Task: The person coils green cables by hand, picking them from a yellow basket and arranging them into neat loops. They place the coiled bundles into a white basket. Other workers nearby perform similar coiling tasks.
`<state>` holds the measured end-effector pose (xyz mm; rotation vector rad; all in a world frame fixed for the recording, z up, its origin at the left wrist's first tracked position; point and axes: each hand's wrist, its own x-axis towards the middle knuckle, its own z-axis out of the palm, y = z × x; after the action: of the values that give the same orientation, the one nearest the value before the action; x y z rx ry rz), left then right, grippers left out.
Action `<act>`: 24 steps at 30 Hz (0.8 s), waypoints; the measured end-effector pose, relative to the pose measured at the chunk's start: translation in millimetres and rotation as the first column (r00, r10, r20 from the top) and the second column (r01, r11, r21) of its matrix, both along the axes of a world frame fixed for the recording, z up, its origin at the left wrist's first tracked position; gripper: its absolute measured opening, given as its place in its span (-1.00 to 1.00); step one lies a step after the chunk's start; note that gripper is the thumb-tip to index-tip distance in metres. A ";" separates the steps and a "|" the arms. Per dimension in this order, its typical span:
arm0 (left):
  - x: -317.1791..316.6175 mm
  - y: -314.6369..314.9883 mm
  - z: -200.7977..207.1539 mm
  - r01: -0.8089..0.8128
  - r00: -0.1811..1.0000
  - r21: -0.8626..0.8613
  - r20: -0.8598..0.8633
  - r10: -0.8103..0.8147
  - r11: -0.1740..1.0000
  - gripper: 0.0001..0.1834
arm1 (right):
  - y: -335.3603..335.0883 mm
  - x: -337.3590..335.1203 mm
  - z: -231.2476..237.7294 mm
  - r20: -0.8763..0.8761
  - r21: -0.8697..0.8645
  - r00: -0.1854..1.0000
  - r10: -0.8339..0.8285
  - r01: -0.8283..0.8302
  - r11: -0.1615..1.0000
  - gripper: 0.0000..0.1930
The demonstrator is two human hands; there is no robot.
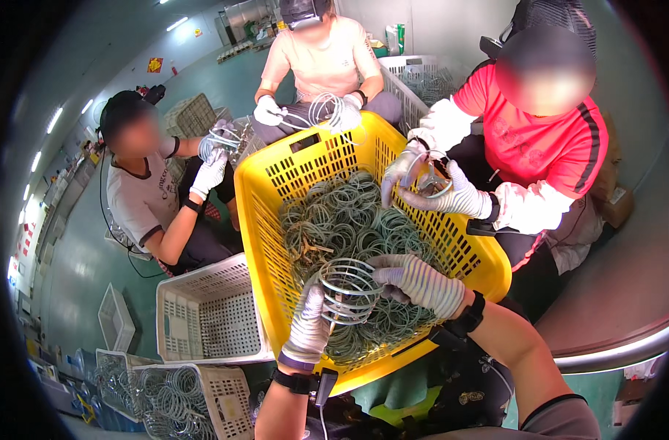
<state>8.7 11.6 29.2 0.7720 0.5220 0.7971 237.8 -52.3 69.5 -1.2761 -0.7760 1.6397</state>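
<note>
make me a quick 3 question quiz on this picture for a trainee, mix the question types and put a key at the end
1. True or false: the camera wearer's left hand and right hand both touch the same bundle of wire rings.

2. Multiple choice: what colour is the large crate beneath that bundle?
A) white
B) blue
C) yellow

3. Count: how many co-workers can be seen around the large crate?

Key:
1. True
2. C
3. Three
</note>
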 end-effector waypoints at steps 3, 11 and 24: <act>-2.4 3.4 -12.0 -0.032 0.999 0.006 -0.024 0.032 0.999 -0.22 | 4.0 0.6 -12.7 -0.025 0.035 1.000 0.013 -0.012 0.999 -0.51; 0.8 -1.2 5.0 -0.017 1.000 -0.029 -0.017 0.016 0.999 -0.20 | 2.7 -3.6 -2.7 0.097 0.054 0.995 0.006 -0.012 0.998 -0.63; -28.5 24.7 28.0 -0.248 0.951 -0.119 0.157 0.264 0.962 -0.36 | 105.3 20.9 -175.7 0.675 -0.427 0.453 0.582 -0.404 0.809 -0.77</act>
<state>-19.8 36.3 57.2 0.5441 0.5078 1.0614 258.7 53.0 -106.2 -2.1358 -1.7035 1.5702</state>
